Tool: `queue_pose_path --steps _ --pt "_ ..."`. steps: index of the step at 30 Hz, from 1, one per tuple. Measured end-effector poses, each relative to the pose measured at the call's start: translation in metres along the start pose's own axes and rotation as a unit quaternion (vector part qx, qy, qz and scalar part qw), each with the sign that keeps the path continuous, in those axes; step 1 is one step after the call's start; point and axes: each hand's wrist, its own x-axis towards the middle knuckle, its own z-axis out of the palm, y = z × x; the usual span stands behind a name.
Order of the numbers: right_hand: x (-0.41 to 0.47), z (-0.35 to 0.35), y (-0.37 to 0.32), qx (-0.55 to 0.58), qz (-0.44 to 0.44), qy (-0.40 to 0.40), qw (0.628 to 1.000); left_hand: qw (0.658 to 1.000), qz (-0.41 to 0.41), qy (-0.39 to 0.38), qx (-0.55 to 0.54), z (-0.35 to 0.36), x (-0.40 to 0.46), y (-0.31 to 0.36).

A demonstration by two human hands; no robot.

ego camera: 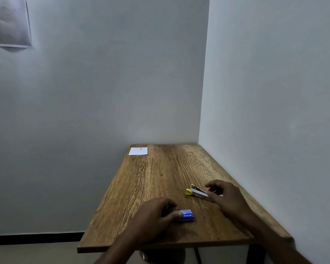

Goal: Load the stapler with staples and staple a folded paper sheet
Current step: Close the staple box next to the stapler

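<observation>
A small yellow and silver stapler (196, 193) lies on the wooden table (160, 178) near its right side. My right hand (227, 197) rests over the stapler's rear end, fingers curled around it. A small blue staple box (187, 215) sits near the front of the table. My left hand (154, 216) pinches the box's left end with thumb and fingers. A folded white paper sheet (138, 151) lies flat at the far left corner, apart from both hands.
The table stands in a corner, with white walls (274, 92) behind it and along its right edge. A paper (10, 23) hangs on the wall at upper left. Floor shows beyond the table's left edge.
</observation>
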Motion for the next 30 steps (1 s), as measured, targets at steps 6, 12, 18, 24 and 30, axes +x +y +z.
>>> queue_pose_path --steps 6,12,18,24,30 --pt "0.019 0.014 0.0 -0.123 0.019 -0.093 0.988 1.0 0.013 0.001 0.019 0.0 0.001 -0.001" --pt "0.03 0.034 -0.012 -0.092 -0.027 -0.118 0.988 0.998 0.052 0.007 0.047 0.0 0.002 -0.002" --pt "0.037 0.046 -0.014 -0.085 -0.049 -0.147 0.984 0.997 0.051 0.004 0.051 0.0 0.002 -0.001" --pt "0.025 0.035 -0.019 -0.056 -0.051 -0.093 0.993 0.998 0.043 0.0 0.046 0.0 0.001 -0.003" --pt "-0.014 0.009 -0.025 -0.021 -0.114 -0.247 0.962 0.999 0.024 0.007 0.028 0.0 0.002 -0.003"
